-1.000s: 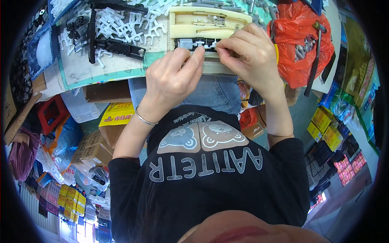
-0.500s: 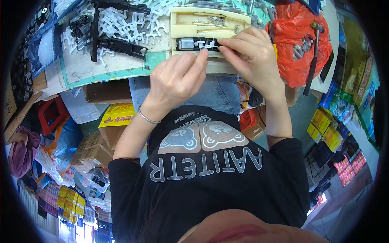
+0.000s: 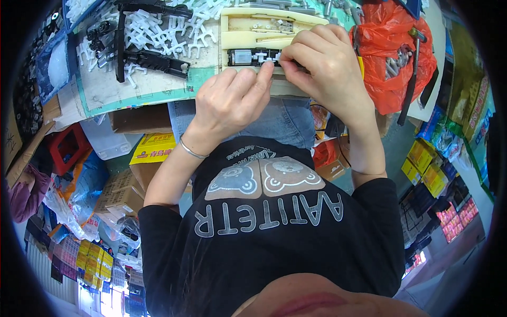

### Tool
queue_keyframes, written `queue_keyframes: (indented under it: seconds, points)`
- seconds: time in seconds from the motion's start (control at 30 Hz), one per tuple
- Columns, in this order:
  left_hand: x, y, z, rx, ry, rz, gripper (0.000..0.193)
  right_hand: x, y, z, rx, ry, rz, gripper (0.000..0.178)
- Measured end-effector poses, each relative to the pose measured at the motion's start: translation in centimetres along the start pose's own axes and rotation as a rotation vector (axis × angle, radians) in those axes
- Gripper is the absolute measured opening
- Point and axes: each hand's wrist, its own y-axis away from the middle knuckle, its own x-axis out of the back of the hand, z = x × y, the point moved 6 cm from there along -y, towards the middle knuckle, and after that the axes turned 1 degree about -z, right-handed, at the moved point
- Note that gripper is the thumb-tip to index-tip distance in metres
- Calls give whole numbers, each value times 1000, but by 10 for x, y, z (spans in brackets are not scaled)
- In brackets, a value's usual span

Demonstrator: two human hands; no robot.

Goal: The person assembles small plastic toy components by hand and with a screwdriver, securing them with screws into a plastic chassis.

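Observation:
A long black plastic housing point(image 3: 254, 56) lies in the lower slot of a cream-coloured fixture point(image 3: 274, 40) at the table's near edge. At its left end sits a silver-grey cylindrical part point(image 3: 243, 56) like a small motor, with white plastic pieces point(image 3: 262, 57) in the middle. My left hand point(image 3: 228, 98) is closed, its index fingertip pressed against the white pieces and the housing's near side. Over the housing's right end, my right hand point(image 3: 321, 61) is closed with thumb and index finger pinched together there. Its fingers hide that end, so anything small between them cannot be made out.
White Y-shaped plastic pieces point(image 3: 158, 34) are heaped at the table's left, beside black plastic housings point(image 3: 156, 62). A red plastic bag point(image 3: 377, 90) with grey cylindrical parts stands at the right, a hammer-like tool point(image 3: 411, 79) lying across it. Grey rods point(image 3: 288, 6) lie behind the fixture.
My right hand has shifted slightly left along the housing, covering more of its right end, and its fingers are more curled. My left index fingertip stays at the white pieces.

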Motion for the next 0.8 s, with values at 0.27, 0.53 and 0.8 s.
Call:
queue_keyframes:
  seconds: [0.27, 0.53, 0.8]
  points:
    - [-2, 2, -2, -9, 14, 18, 37, -2, 2, 5, -34, -122, -44, 7]
    - [-4, 1, 3, -55, 22, -17, 37, 4, 5, 8, -135, -118, -23, 11]
    - [-15, 4, 13, -131, -141, -119, 41, 4, -6, 0, -47, -46, -93, 16]
